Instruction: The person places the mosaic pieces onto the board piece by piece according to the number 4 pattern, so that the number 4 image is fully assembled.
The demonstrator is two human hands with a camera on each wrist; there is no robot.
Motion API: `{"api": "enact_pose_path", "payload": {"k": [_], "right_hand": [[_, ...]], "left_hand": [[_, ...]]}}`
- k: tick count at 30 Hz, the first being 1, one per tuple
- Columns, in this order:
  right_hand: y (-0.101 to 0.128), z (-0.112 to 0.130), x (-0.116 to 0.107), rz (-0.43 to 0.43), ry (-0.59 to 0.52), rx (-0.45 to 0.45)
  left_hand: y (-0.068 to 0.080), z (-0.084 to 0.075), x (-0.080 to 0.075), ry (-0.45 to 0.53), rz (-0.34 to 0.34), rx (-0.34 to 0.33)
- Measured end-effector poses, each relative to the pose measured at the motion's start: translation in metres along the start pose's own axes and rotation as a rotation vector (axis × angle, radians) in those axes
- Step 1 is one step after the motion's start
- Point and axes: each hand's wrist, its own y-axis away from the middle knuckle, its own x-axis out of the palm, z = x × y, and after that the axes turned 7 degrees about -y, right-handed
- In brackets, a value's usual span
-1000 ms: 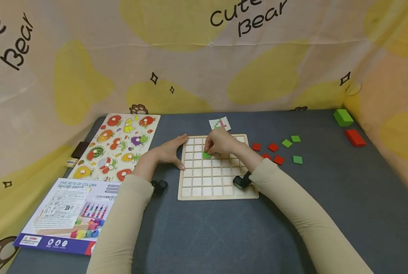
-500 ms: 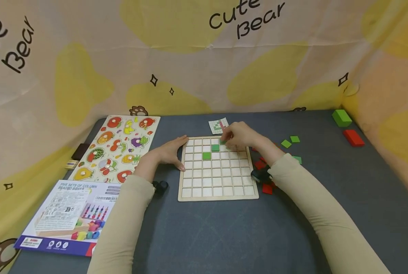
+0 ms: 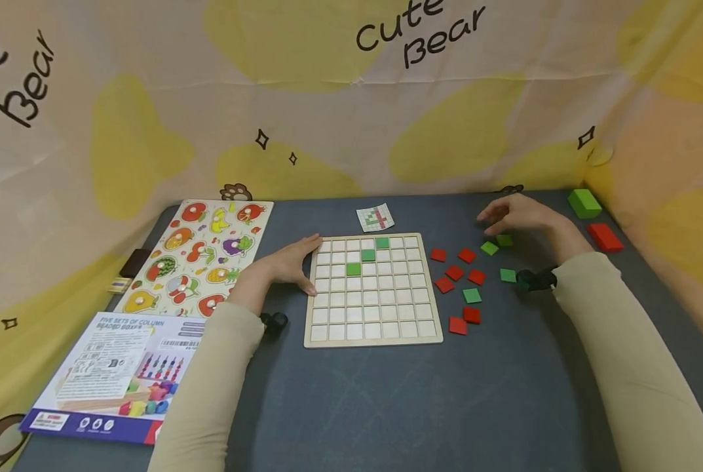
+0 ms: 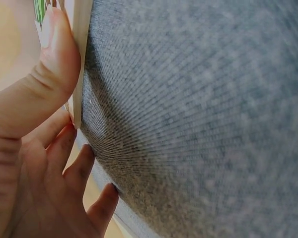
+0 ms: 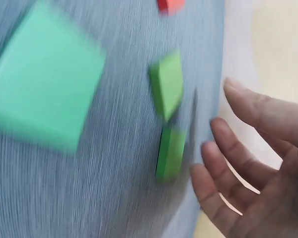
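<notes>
A wooden grid board (image 3: pixel 375 343) with white squares lies mid-table. Three green tiles sit in its upper squares in a diagonal, one of them the middle green tile (image 3: pixel 367 255). My left hand (image 3: pixel 286 263) rests against the board's left edge, thumb and fingers spread and touching the rim (image 4: pixel 80 54). To the right, my right hand (image 3: pixel 522 215) hovers with loosely bent fingers and nothing in them. Just below it lie two loose green tiles, the nearer green tile (image 3: pixel 489 248) and the farther green tile (image 3: pixel 504 240); the right wrist view shows a gap between fingers and tiles.
Several red tiles (image 3: pixel 454 272) and other green tiles (image 3: pixel 472 295) lie right of the board. A small pattern card (image 3: pixel 376 217) lies behind it. Green block (image 3: pixel 584 204) and red block (image 3: pixel 605 237) stand far right. A fruit puzzle board (image 3: pixel 168 288) and a printed box (image 3: pixel 92 423) occupy the left.
My right hand placed a green tile in the board's top row, then moved right over the loose green tiles, no longer holding anything. My left hand has stayed at the board's edge.
</notes>
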Motion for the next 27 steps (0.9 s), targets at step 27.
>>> {"api": "enact_pose_path", "payload": {"k": [27], "right_hand": [[0.012, -0.039, -0.005, -0.066, 0.044, 0.063]], "left_hand": [[0.000, 0.005, 0.000, 0.014, 0.005, 0.005]]}}
